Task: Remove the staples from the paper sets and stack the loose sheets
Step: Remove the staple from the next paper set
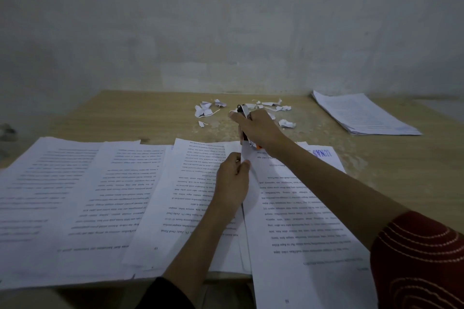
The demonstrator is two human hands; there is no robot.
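At 9 o'clock your spread sheets (75,195) overhang the table (150,118) edge; left hand (232,178) pinches the paper set (276,208) at its fold, right hand (256,129) grips the staple tool (243,109), tip hidden; bare wood at 1 o'clock, loose stack (364,114) beyond

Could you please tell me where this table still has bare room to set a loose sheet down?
The table is bare at far left, between the wall, the paper scraps and the spread sheets, and on the right, between the far stack and the stamped sheet. The near half is crowded with sheets.
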